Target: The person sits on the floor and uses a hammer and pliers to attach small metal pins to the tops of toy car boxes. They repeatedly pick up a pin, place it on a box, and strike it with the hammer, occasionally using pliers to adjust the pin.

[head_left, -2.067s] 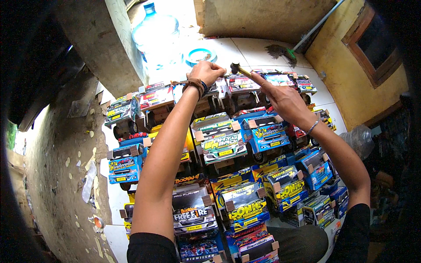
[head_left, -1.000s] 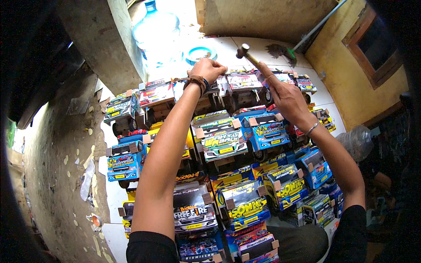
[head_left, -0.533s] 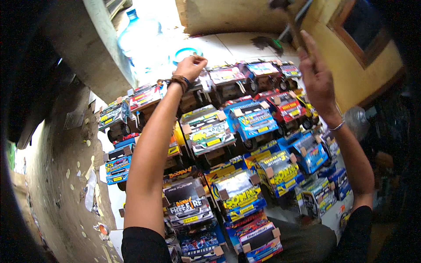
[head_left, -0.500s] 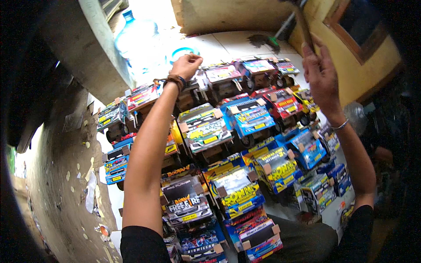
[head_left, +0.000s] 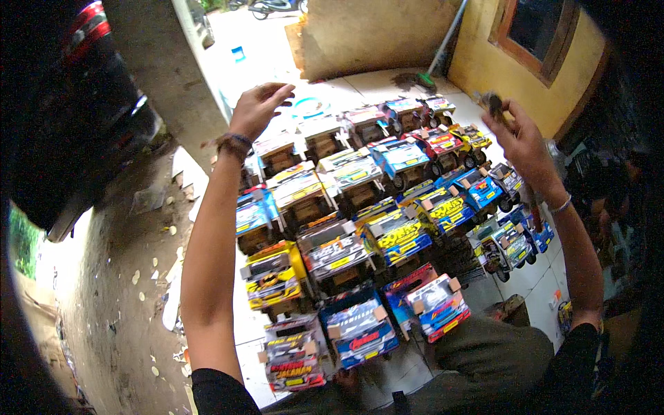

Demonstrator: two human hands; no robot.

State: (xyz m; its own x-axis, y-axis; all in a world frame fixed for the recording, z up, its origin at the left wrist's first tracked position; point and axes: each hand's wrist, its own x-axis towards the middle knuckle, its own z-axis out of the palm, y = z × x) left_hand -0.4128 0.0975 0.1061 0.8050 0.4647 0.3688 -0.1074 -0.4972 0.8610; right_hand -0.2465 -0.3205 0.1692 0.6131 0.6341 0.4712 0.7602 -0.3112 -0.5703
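I see both hands raised over the tiled floor, with rows of toy trucks standing on it between the forearms. My left hand is up toward the far left corner of the floor, half open, its fingers loosely bent and pointing right. I cannot tell whether anything small sits between the fingertips. The blue dish lies on the floor near it, just beyond the farthest row. Dark bands circle that wrist.

My right hand is closed around a hammer, up over the right side of the floor and apart from the trucks. The hammer's head shows just above and left of the fingers, blurred. A thin bracelet is on this wrist.

The trucks sit close together, most with their fronts turned toward me. Nearest my legs I see a grey and red truck by the floor's left edge, then a blue truck, then a blue, white and red one. A yellow truck stands just behind the grey and red one. A red truck is in the far right part of the group. Toward the floor's far right corner lies a green-headed broom.
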